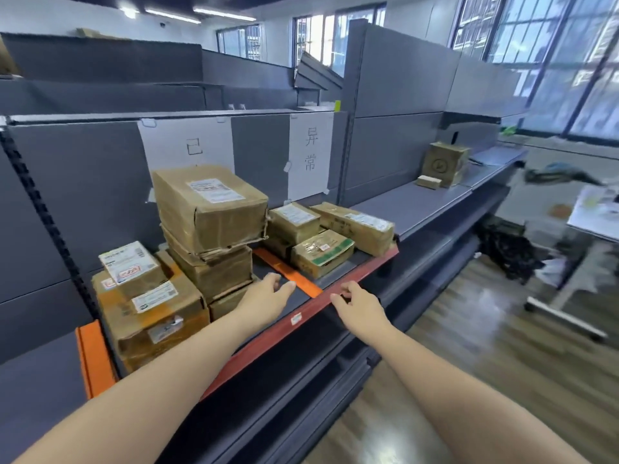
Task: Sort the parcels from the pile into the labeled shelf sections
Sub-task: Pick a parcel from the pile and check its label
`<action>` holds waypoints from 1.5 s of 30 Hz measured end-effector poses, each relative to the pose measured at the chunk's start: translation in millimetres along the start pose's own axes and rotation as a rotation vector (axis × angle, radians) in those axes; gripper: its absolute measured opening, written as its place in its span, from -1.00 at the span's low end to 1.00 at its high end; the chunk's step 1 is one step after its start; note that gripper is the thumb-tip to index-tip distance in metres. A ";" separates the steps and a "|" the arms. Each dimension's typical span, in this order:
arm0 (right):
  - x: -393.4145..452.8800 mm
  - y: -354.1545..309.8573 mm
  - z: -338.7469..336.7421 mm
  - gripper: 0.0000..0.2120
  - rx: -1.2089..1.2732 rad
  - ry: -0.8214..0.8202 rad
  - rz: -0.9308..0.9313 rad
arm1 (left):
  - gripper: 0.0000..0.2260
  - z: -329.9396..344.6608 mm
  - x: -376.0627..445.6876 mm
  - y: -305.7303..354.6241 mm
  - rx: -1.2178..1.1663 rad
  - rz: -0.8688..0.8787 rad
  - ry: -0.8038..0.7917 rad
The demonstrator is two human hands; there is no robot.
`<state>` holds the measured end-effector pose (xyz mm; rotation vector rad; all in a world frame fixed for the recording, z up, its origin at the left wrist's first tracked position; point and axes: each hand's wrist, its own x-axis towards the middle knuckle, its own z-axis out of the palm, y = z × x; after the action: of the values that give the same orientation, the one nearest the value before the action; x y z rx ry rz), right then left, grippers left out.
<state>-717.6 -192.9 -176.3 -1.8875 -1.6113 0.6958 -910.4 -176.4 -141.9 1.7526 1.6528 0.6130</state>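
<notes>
Parcels (207, 209) are stacked on the shelf (335, 293) in two sections split by an orange divider (288, 276), under paper labels (310, 155). Left hand (268, 293) and right hand (358, 303) are held loosely open, nothing gripped. The next parcel is best read against its label, then squared behind the divider.

Left section: stacked parcels (187, 249) on the shelf (418, 209).
Right section: smaller parcels (331, 229), beyond the divider strip (288, 272).
</notes>
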 end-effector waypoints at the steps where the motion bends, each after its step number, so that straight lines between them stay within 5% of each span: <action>1: 5.5 4.4 -4.1 -0.53 -0.003 0.013 0.013 | -0.50 4.9 9.9 4.4 0.004 0.010 -0.021; 22: 114.0 89.2 -98.2 -0.53 -0.054 0.163 0.306 | -0.47 105.4 174.6 108.2 0.011 0.156 -0.338; 45: 276.9 227.2 -270.2 -0.54 0.070 0.079 0.181 | -0.65 273.0 310.1 285.8 0.001 0.126 -0.166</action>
<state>-329.7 31.1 -152.5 -2.0002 -1.3622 0.7321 -486.9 93.7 -150.7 1.8660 1.4383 0.5084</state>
